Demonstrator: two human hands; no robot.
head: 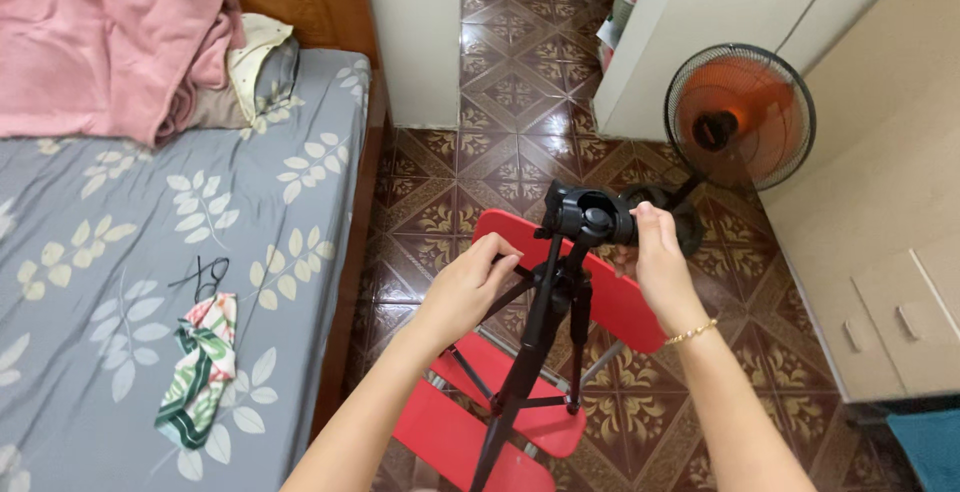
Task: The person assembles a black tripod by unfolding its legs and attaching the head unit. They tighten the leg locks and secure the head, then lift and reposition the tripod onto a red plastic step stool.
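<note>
A black tripod [545, 332] stands in front of me, its legs spread over a red folding chair [520, 412]. My left hand [468, 287] is closed around the tripod's upper column and braces, just below the head. The black tripod head [590, 217] is gripped on its right side by my right hand [660, 257], which wears a thin gold bracelet on the wrist.
A bed with a grey leaf-print sheet [130, 282] fills the left, carrying a pink blanket [100, 42], a folded patterned cloth [200, 372] and black glasses [205, 274]. An orange floor fan [738, 117] stands at right by beige cabinets [890, 322]. Brown patterned tile floor [500, 102] runs ahead.
</note>
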